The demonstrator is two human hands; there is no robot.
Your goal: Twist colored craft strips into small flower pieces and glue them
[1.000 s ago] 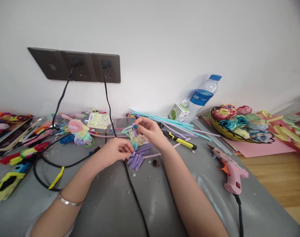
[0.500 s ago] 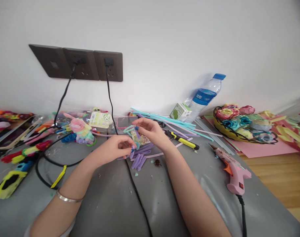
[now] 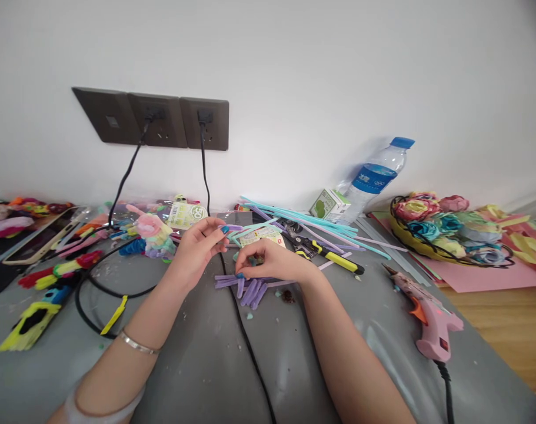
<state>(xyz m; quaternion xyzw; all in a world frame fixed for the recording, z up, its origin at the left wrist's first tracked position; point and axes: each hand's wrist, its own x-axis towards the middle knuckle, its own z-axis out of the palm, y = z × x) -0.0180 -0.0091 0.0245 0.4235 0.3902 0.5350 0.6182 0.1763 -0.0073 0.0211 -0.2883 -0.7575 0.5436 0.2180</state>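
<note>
Between thumb and forefinger, my left hand [image 3: 199, 250] pinches a short purple pipe cleaner piece [image 3: 236, 227], held above the table. My right hand [image 3: 274, 260] is lower, its fingertips closed on another purple pipe cleaner piece [image 3: 240, 287] at the left end of a row of folded purple pieces [image 3: 253, 293]. Longer purple pipe cleaners [image 3: 225, 281] lie just behind that row. A mint-green pipe cleaner shape [image 3: 236, 237] is near the left fingertips, partly hidden. Beyond my right hand lies a printed card [image 3: 263, 235].
Black-and-yellow pliers [image 3: 300, 244], a yellow cutter knife [image 3: 338, 258] and turquoise pipe cleaners [image 3: 303, 221] lie behind my right hand. A pink glue gun [image 3: 430, 324] rests at right. A black cable [image 3: 245, 335] crosses the table. A water bottle [image 3: 376, 176] leans on the wall.
My left hand has risen, with a purple piece now at its fingertips. My right hand has come down from its raised position to the purple row. The view has shifted slightly left.
</note>
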